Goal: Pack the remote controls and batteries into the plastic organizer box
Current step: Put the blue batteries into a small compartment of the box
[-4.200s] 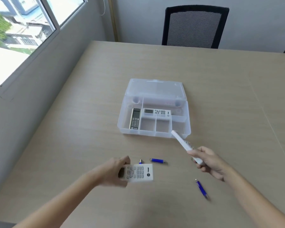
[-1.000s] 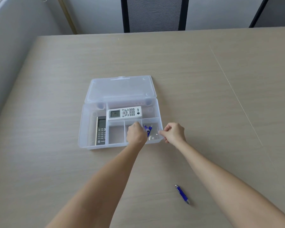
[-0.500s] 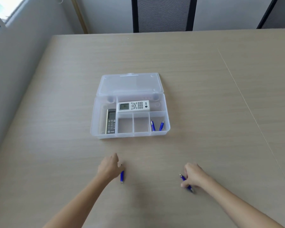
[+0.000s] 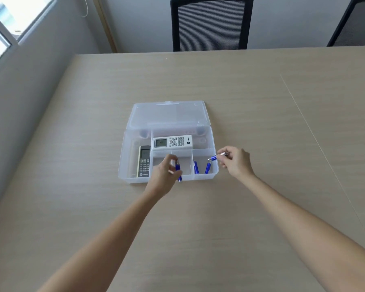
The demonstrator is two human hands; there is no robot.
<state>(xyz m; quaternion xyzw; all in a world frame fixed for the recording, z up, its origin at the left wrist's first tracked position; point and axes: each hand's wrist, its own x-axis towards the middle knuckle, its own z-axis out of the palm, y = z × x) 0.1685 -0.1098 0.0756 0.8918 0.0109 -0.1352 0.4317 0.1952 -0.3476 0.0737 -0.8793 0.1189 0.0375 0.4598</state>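
The clear plastic organizer box lies open in the middle of the table, its lid folded back. A white remote lies in the long rear compartment and a dark remote in the left one. Two blue batteries rest in the front right compartment. My left hand grips a blue battery over the box's front middle. My right hand pinches another blue battery above the box's right edge.
The wooden table has a seam running down its right side. A black mesh chair stands behind the far edge, a second chair at the far right. A wall and window are on the left.
Both hands have lifted the two batteries off the table near me and carried them forward to the box. The camera has tilted slightly.
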